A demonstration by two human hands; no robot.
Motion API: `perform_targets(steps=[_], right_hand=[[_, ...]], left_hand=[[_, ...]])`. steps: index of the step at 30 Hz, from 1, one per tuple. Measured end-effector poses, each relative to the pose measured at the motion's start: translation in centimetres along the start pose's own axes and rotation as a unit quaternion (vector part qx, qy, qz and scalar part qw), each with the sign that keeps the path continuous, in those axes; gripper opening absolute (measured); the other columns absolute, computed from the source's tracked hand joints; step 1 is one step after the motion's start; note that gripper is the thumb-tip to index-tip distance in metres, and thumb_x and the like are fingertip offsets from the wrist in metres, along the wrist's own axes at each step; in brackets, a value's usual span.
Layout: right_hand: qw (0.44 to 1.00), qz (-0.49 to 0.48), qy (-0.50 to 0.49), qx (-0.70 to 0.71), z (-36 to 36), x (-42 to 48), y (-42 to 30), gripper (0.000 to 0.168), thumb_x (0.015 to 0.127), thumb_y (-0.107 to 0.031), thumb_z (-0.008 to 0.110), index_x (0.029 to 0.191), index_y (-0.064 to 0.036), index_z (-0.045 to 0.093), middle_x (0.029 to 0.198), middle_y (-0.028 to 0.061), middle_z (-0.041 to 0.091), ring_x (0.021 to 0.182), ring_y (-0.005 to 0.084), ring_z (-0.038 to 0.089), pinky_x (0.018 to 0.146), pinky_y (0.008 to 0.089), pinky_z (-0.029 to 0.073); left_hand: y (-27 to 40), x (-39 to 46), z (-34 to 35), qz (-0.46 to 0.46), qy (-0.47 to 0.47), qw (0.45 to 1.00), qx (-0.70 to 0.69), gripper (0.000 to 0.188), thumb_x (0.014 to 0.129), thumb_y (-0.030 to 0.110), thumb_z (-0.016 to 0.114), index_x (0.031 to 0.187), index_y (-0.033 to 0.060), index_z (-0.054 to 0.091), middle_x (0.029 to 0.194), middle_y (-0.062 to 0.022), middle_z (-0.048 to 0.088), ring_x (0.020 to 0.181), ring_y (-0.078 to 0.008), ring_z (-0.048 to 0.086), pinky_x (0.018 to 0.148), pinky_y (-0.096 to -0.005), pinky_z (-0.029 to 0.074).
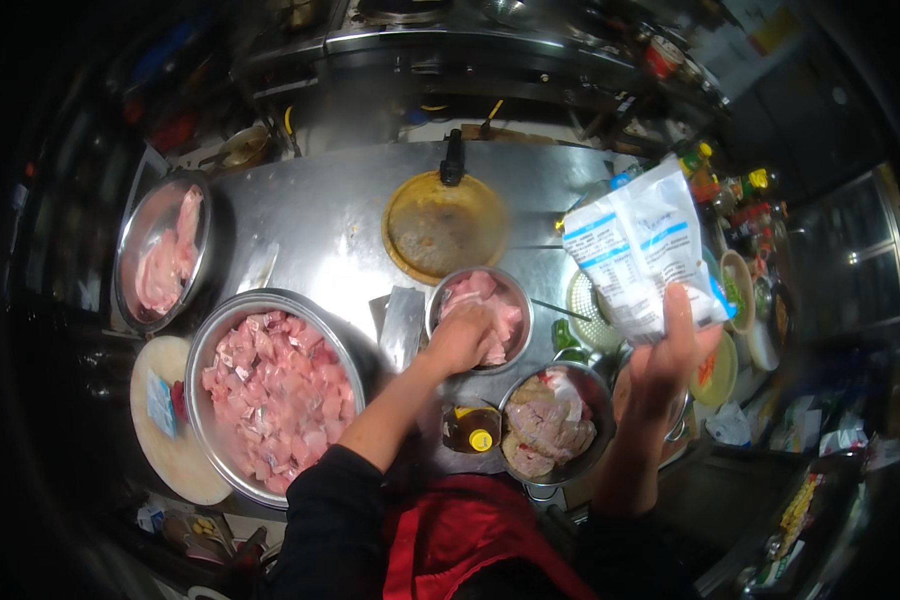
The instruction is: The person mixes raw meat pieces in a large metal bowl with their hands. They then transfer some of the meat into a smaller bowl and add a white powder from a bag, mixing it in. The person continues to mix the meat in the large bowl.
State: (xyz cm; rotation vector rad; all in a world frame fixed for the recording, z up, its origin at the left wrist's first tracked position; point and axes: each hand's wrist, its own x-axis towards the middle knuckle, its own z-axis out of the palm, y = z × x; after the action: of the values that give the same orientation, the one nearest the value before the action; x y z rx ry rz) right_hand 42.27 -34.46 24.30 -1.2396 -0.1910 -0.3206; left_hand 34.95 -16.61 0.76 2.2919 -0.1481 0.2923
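My right hand [664, 360] is raised over the right side of the table, gripping a white plastic packet [630, 247] with blue bands and printed writing. My left hand [463, 337] reaches down into a small steel bowl [526, 330], its fingers against pale pink raw meat pieces [487, 286]. The fingertips are hidden, so whether they grasp a piece does not show. Just left of this bowl lies a cleaver [401, 322] with a broad blade. Below it stands a bottle of dark liquid [461, 429] with a yellow cap.
A large steel pot [195, 409] of cubed raw meat stands left, beside a round cutting board [166, 450]. Behind it, a steel basin [130, 300] holds larger meat pieces. A steel pot [510, 459] holds whole poultry. Farther back sits a round board [442, 221]; a perforated basket [589, 311] stands right.
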Motion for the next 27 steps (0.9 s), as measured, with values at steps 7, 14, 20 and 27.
perform_targets(steps=[7, 14, 20, 27], right_hand=[[1.000, -0.007, -0.009, 0.020, 0.0, 1.6, 0.8, 0.040, 0.086, -0.001, 0.058, 0.122, 0.008, 0.044, 0.115, 0.0188, 0.056, 0.103, 0.0272, 0.059, 0.087, 0.0402, 0.052], [0.994, 0.070, -0.028, 0.077, -1.2, 0.7, 0.4, 0.043, 0.087, -0.006, 0.059, 0.125, 0.007, 0.044, 0.119, 0.0192, 0.055, 0.105, 0.0298, 0.058, 0.087, 0.0460, 0.053], [0.970, 0.079, -0.186, 0.135, 2.5, -5.5, -1.0, 0.042, 0.087, -0.009, 0.058, 0.125, 0.006, 0.046, 0.120, 0.0180, 0.055, 0.107, 0.0294, 0.058, 0.087, 0.0474, 0.053], [0.952, 0.076, -0.202, 0.216, 9.8, -8.9, -1.5, 0.038, 0.088, -0.011, 0.055, 0.125, -0.002, 0.051, 0.124, 0.0169, 0.055, 0.112, 0.0300, 0.055, 0.090, 0.0486, 0.052]], left_hand=[[4.6, -4.5, -5.6, -0.042, 0.170, 0.984, -0.017, 0.030, 0.072, -0.005, 0.060, 0.102, -0.0006, 0.062, 0.110, -0.0213, 0.061, 0.107, -0.0384, 0.057, 0.093, -0.0411, 0.046], [6.3, -17.3, -15.8, -0.201, 0.362, 0.903, 0.115, 0.026, 0.079, -0.001, 0.061, 0.104, -0.0029, 0.065, 0.106, -0.0182, 0.066, 0.105, -0.0307, 0.062, 0.091, -0.0374, 0.048], [6.1, -29.1, -20.5, -0.339, 0.620, 0.707, -0.044, 0.026, 0.086, 0.000, 0.055, 0.111, -0.0065, 0.062, 0.107, -0.0131, 0.066, 0.100, -0.0179, 0.060, 0.088, -0.0293, 0.047], [7.5, -36.4, -22.1, -0.342, 0.657, 0.672, 0.019, 0.029, 0.084, -0.001, 0.057, 0.111, -0.0088, 0.060, 0.107, -0.0154, 0.065, 0.100, -0.0202, 0.060, 0.089, -0.0305, 0.046]])
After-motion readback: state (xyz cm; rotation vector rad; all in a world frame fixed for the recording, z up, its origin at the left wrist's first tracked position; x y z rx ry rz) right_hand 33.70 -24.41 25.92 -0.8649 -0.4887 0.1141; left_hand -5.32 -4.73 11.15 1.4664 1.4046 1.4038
